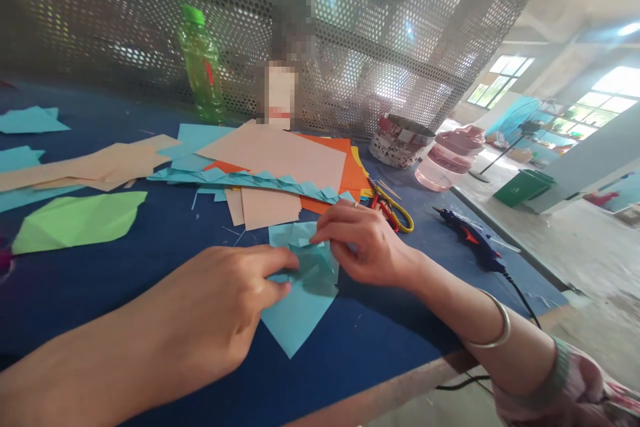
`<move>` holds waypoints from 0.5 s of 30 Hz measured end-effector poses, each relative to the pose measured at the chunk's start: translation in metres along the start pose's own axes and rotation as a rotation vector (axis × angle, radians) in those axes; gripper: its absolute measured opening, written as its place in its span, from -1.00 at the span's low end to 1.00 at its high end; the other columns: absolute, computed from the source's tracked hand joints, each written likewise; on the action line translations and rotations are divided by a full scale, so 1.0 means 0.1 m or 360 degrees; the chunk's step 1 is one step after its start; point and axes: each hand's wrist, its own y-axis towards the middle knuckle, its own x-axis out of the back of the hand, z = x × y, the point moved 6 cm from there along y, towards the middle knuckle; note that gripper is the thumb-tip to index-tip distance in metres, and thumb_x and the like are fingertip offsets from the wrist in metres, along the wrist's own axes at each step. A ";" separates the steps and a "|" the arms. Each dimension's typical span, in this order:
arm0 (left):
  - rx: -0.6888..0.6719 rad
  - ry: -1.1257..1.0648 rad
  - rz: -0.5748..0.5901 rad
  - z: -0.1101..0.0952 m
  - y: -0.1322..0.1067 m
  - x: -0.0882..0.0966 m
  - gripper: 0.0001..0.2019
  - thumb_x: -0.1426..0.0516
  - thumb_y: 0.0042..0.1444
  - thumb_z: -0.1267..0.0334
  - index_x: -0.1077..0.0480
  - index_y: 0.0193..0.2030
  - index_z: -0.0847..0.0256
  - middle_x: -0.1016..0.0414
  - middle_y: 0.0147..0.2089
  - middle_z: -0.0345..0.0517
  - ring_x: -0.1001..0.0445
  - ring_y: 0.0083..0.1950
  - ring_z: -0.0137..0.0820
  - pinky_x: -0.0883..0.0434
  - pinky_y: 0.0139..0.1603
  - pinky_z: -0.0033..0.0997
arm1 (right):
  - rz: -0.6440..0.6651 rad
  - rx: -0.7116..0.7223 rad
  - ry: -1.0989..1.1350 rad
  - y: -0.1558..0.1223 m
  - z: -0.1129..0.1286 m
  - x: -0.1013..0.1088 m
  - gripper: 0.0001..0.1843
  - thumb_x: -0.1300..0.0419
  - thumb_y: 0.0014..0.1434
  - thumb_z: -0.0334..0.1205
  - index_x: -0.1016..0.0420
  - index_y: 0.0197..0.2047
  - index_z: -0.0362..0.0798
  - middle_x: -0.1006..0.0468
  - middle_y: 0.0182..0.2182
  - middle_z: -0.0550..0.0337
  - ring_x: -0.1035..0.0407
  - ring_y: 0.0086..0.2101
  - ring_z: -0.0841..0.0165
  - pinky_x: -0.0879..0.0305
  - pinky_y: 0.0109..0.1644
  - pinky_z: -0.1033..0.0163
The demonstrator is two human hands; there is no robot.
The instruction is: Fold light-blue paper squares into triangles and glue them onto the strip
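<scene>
A partly folded sheet of light blue paper (299,320) lies on the dark blue tabletop, a pointed corner toward me. My left hand (245,287) grips its left side between thumb and bent fingers. From the right, my right hand (367,243) pinches a raised fold near the paper's top edge. The fingers partly hide the folds in the middle. Just beyond my hands runs a long blue strip of overlapping folded points (250,180). It rests across pink paper (273,207) and orange paper (320,203).
Scissors (400,215) lie beyond my right hand. Farther right is a glue gun (473,237) with its cord. A round container (400,140), a pink bottle (447,157) and a green bottle (201,67) stand toward the back. Green paper (80,217) lies left, before a perforated metal screen (350,33).
</scene>
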 end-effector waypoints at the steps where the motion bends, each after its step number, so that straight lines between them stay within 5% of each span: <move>1: 0.0000 0.0008 0.0044 0.01 0.01 0.00 -0.53 0.09 0.06 0.57 -0.61 -0.22 0.12 -0.60 0.08 -0.08 -0.62 -0.17 -0.30 -0.56 -0.15 -0.34 | 0.0012 -0.0150 0.0020 0.00 -0.07 -0.01 -0.71 -0.02 0.18 -0.51 -0.53 -0.18 -0.10 -0.56 -0.22 0.06 -0.41 -0.23 0.33 -0.35 -0.10 0.19; 5: 0.0045 -0.0024 0.0072 0.03 0.03 0.04 -0.49 0.10 0.05 0.60 -0.61 -0.18 0.12 -0.60 0.08 -0.10 -0.61 -0.07 -0.30 -0.55 -0.06 -0.36 | 0.0298 -0.0490 0.0074 -0.01 -0.21 -0.08 -0.86 -0.15 0.32 -0.27 -0.48 -0.12 -0.14 -0.52 -0.22 0.05 -0.41 -0.20 0.31 -0.34 -0.09 0.19; 8: 0.0107 -0.0036 -0.0047 0.08 0.04 0.08 -0.51 0.12 0.11 0.59 -0.59 -0.17 0.12 -0.59 0.08 -0.12 -0.60 -0.02 -0.31 -0.54 -0.03 -0.38 | 0.0423 -0.0529 0.0094 -0.01 -0.21 -0.10 -0.75 -0.28 0.26 -0.10 -0.45 -0.13 -0.11 -0.50 -0.20 0.07 -0.39 -0.17 0.30 -0.32 -0.07 0.19; 15: 0.0346 -0.0034 -0.0305 0.28 0.03 0.08 -0.63 0.06 0.30 0.38 -0.51 0.06 0.17 -0.57 0.13 -0.04 -0.53 0.13 -0.21 -0.48 0.13 -0.24 | 0.0493 -0.0613 0.0059 0.00 -0.22 -0.12 -0.64 -0.44 0.09 -0.09 -0.42 -0.21 -0.10 -0.46 -0.21 0.12 -0.35 -0.18 0.30 -0.26 -0.10 0.21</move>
